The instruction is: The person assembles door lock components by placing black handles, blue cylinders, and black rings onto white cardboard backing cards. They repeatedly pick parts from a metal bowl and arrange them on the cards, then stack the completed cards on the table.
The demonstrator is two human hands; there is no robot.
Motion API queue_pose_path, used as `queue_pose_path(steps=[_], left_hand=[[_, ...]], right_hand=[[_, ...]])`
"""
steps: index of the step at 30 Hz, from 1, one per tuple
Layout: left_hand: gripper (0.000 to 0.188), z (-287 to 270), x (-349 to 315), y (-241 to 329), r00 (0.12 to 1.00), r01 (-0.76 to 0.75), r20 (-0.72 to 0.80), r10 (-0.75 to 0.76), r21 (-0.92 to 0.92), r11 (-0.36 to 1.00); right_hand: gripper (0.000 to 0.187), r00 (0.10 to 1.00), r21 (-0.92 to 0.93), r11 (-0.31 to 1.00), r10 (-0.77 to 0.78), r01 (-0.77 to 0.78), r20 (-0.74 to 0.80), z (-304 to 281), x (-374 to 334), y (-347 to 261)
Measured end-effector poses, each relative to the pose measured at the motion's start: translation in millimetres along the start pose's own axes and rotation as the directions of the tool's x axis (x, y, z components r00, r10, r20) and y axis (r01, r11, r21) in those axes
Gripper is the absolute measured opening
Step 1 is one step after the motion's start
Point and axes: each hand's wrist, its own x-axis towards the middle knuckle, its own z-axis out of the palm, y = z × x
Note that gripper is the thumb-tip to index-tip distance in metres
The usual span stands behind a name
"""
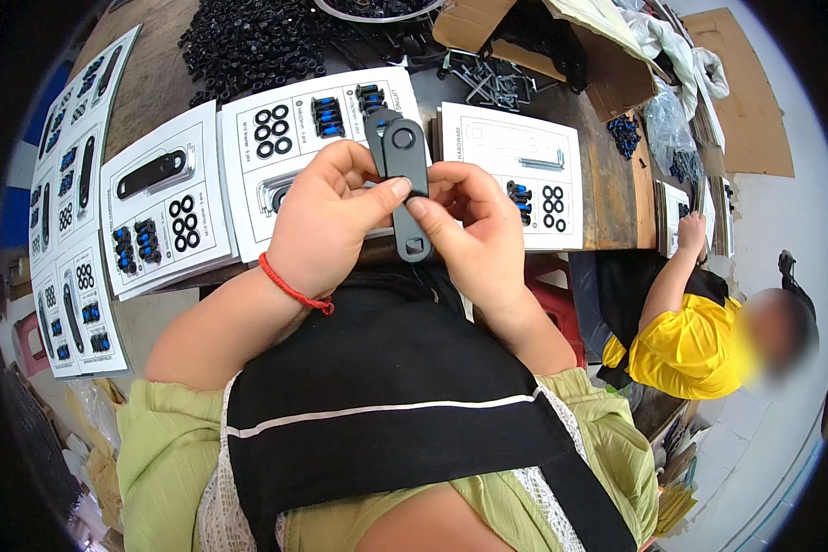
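Between my two hands, above the front edge of the table, are flat black wrenches (405, 158) with rounded ends. They seem to be stacked and partly fanned; a round hole shows at the far end and a squarish opening at the near end. My left hand (340, 198) pinches them from the left, its thumb across the middle. From the right, my right hand (477, 225) grips the same pieces, thumb pressed on their front. Just behind lies a stack of white hardware cards (241, 166) bearing black rings and bundled screws, partly covered by my left hand.
More card stacks lie at left (110, 212) and right (474, 129). Loose black rings (248, 46) are heaped behind, near metal hex keys (492, 83) and an open cardboard box (616, 78). At right, a person in yellow (681, 345) reaches toward other cards.
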Motion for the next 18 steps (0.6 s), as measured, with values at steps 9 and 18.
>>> queue_pose_path(steps=[9,18], left_hand=[[0.022,3,7,-9,0.997,-0.075,-0.045,0.07,-0.118,0.99],[0.043,-4,9,-9,0.996,0.075,0.066,-0.061,-0.246,0.966]], right_hand=[[0.017,0.986,0.175,0.972,0.143,-0.156,0.083,-5,-3,2],[0.011,0.958,0.328,0.905,0.217,-0.27,0.187,-6,-3,2]])
